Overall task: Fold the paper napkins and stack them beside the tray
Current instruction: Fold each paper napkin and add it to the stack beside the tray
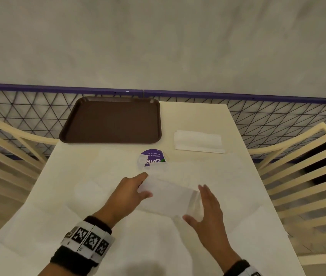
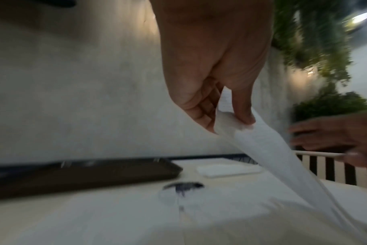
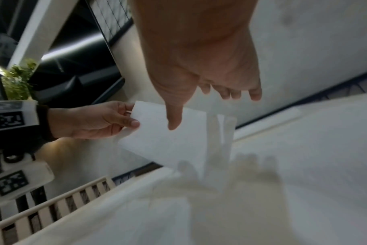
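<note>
My left hand [image 1: 147,185] pinches the left end of a white paper napkin [image 1: 170,198] between thumb and fingers and holds it above the table. The left wrist view shows that pinch [image 2: 228,123], with the napkin [image 2: 272,149] hanging down to the right. My right hand [image 1: 196,202] is open with straight, spread fingers at the napkin's right end and grips nothing; the right wrist view shows the right hand [image 3: 201,111] in front of the sheet [image 3: 168,144]. A brown tray [image 1: 111,120] lies at the far left. A stack of folded napkins [image 1: 198,141] lies to its right.
A round purple sticker [image 1: 152,158] sits mid-table below the tray. Thin white sheets [image 1: 38,226] lie flat over the table's near half. Cream slatted chairs [image 1: 305,176] flank both sides. A black mesh fence [image 1: 277,120] with a purple rail runs behind the table.
</note>
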Demonstrator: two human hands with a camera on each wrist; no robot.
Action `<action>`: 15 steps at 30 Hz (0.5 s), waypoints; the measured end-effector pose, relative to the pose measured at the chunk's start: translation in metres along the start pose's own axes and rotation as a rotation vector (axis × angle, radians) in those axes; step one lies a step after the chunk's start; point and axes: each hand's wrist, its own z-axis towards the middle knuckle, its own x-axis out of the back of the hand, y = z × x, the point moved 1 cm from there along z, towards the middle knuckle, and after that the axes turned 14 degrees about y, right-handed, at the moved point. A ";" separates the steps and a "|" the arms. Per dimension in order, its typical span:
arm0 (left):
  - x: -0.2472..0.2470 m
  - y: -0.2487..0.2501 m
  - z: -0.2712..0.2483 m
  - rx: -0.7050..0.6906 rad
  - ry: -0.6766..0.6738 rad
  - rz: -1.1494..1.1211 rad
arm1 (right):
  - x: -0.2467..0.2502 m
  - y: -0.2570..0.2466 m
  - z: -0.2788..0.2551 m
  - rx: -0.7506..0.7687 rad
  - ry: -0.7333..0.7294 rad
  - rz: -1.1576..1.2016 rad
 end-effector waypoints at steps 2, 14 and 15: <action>0.010 0.025 0.005 -0.111 -0.038 0.060 | 0.010 -0.017 0.027 0.112 0.086 0.003; 0.011 0.064 0.112 0.019 0.258 -0.297 | 0.048 -0.006 0.156 -0.221 -0.436 0.322; 0.001 0.062 0.123 0.048 0.277 -0.277 | 0.051 0.006 0.173 -0.261 -0.402 0.348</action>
